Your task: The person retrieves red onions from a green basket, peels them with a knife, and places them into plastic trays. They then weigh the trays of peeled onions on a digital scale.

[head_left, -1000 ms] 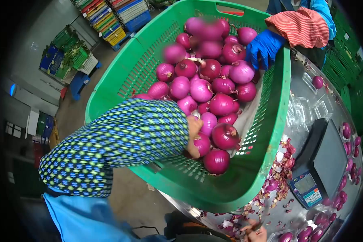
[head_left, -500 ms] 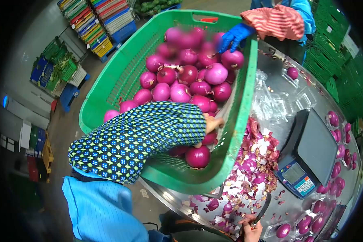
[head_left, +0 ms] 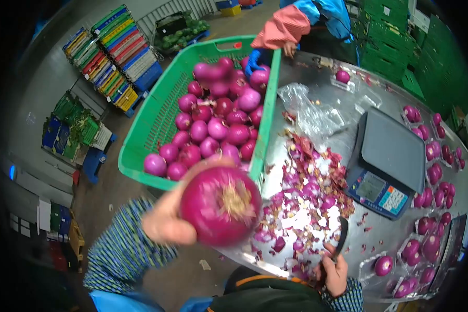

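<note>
Close to the camera, my left hand (head_left: 165, 221) grips a large red onion (head_left: 213, 208), its dry root tuft facing me. Behind it stands the green crate (head_left: 269, 122), heaped with red onions (head_left: 198, 131). Low on the right, my right hand (head_left: 335, 272) is closed around a knife (head_left: 343, 235) with a dark, curved blade pointing up. The knife is above the metal table's near edge, beside a pile of onion skins (head_left: 309, 195). My fingers hide most of its handle.
A scale (head_left: 387, 161) stands on the metal table (head_left: 372, 229). Clear plastic packs of onions (head_left: 383, 265) line the right side. Crumpled clear plastic (head_left: 317, 117) lies behind the skins. A co-worker's blue-gloved hand (head_left: 254, 62) reaches into the crate's far corner.
My left hand has come out of the crate with a red onion and lifted it toward the camera. My right hand still holds the knife. The view has shifted.
</note>
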Demonstrator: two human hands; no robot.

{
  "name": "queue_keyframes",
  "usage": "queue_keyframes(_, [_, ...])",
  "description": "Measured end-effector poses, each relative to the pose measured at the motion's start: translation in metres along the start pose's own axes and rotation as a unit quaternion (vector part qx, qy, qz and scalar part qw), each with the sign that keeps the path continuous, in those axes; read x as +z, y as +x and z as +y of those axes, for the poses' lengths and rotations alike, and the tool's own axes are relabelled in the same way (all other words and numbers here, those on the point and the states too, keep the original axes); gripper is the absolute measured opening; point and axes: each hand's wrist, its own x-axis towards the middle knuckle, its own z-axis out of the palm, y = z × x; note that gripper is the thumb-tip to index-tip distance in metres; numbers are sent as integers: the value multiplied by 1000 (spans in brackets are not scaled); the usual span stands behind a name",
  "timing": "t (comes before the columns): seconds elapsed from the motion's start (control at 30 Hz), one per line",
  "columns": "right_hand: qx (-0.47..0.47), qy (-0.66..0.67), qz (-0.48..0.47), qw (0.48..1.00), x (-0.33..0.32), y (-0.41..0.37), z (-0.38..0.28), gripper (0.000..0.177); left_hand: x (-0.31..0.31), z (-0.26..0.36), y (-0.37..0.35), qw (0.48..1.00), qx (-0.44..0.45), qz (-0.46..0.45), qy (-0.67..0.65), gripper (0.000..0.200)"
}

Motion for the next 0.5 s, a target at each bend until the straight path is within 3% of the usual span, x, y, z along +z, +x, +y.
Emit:
queue_keyframes(0.03, [-17, -33, -25, 999, 6, -2, -12, 34, 12, -37, -15, 995, -30, 21, -97, 102])
queue_keyframes(0.07, [-122, -152, -48, 980, 8, -3, -21, 33, 26, -71, -28, 977, -59, 18, -205, 92])
queue_keyframes(0.1, [-194, -182, -64, 962, 11, -2, -28, 30, 35, -108, -41, 962, -85, 60, -252, 84])
queue_keyframes(0.13, [-329, -240, -85, 909, 9, 2, -35, 33, 50, -132, -41, 960, -65, 64, -265, 81])
queue_keyframes(0.2, [-403, -316, -120, 850, -3, -1, -43, 49, 63, -174, -46, 954, -28, 53, -293, 84])
queue_keyframes(0.23, [-424, -369, -125, 818, -9, -3, -48, 51, 71, -187, -47, 958, -5, 91, -272, 87])
queue_keyframes(0.33, [-448, -461, -167, 747, -28, -7, -66, 56, 92, -186, -53, 979, -78, 65, -177, 89])
queue_keyframes(0.5, [-456, -449, -209, 740, -44, -15, -76, 49, 103, -202, -56, 970, -153, 0, -187, 100])
